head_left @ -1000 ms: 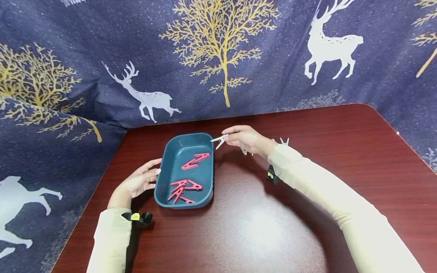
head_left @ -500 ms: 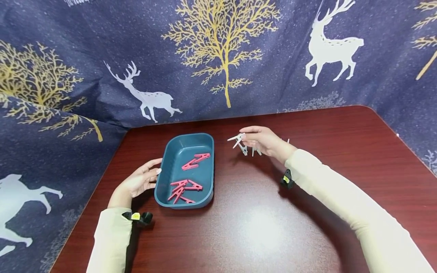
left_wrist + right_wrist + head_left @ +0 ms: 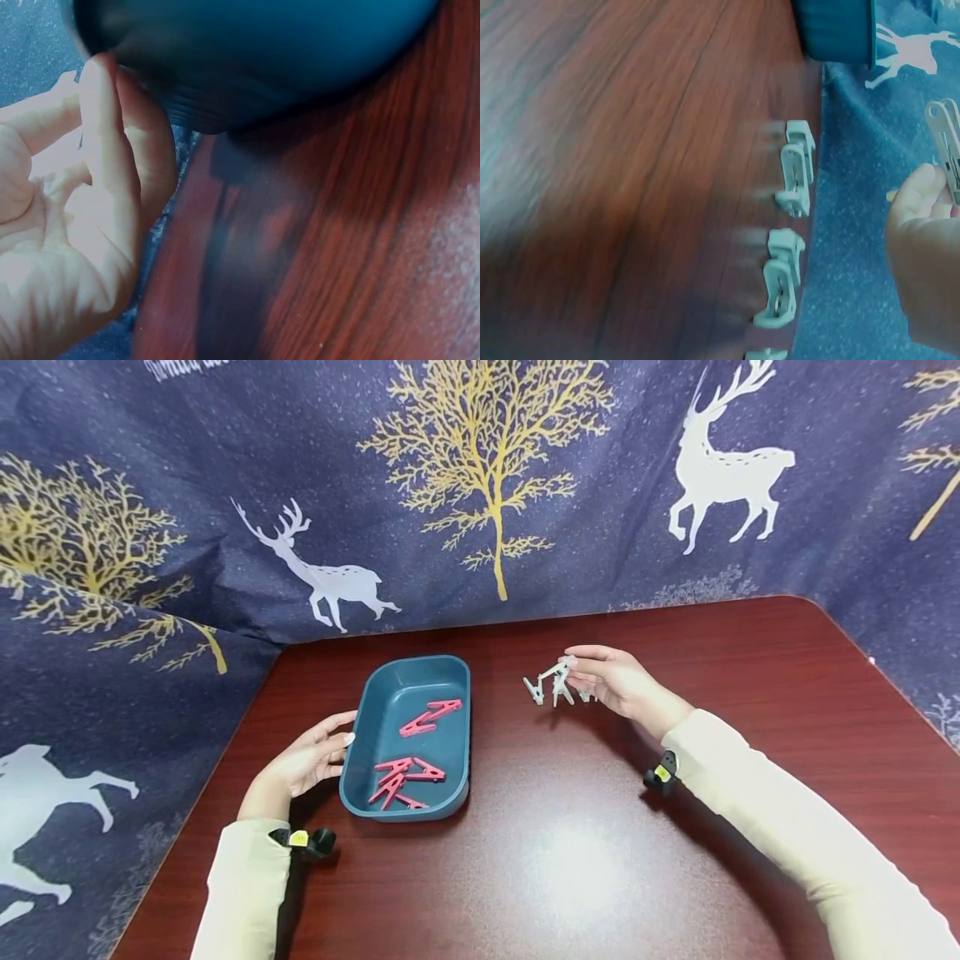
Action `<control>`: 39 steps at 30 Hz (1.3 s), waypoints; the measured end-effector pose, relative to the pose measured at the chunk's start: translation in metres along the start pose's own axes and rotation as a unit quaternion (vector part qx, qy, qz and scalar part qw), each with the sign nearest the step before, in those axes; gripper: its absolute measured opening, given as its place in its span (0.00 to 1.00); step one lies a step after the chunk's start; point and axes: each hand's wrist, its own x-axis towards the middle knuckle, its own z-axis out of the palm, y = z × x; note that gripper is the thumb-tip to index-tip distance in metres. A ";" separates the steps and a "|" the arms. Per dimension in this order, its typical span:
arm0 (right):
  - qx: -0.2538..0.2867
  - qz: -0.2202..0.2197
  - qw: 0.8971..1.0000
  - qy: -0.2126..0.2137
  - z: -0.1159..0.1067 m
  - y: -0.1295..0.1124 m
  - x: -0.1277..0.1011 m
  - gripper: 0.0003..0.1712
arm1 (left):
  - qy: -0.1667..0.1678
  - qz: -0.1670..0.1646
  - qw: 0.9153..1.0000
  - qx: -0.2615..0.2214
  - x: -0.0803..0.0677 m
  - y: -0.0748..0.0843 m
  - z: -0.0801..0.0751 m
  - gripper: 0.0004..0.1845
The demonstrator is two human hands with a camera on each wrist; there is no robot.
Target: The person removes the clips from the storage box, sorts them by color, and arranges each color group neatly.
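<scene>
My left hand (image 3: 307, 758) touches the left side of a blue plastic bin (image 3: 463, 752), fingertips against its wall near the rim. In the left wrist view its relaxed fingers (image 3: 105, 127) meet the bin (image 3: 285, 52). Several red clothespins (image 3: 390, 781) lie inside the bin. Right of it, above the table, my right hand (image 3: 618, 685) pinches a white clothespin (image 3: 557, 668); the right wrist view shows this clothespin (image 3: 946, 142) beyond the fingertips. White clothespins (image 3: 535, 692) stand on the table beneath and beside that hand, some partly hidden by it.
A dark red wooden table (image 3: 517, 843) bears everything, with glare near its front. A blue cloth (image 3: 450, 485) printed with deer and trees hangs along the back and left. Each wrist has a small black camera (image 3: 660, 774) strapped on.
My right hand has moved right, away from the bin's rim to above the standing white clothespins, with the white clothespin still in its fingers. The left hand and bin stay in place.
</scene>
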 end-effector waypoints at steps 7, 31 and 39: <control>0.024 0.002 1.000 0.017 -0.015 -0.006 -0.012 0.12 | -0.001 0.000 1.000 0.005 0.000 0.000 -0.001 0.21; -0.029 0.014 0.997 0.077 -0.071 -0.021 -0.029 0.14 | 0.011 -0.003 1.000 0.009 0.000 -0.002 0.000 0.22; -0.081 0.026 0.993 0.087 -0.085 -0.026 -0.031 0.14 | 0.009 0.001 1.000 0.013 0.001 -0.003 0.000 0.22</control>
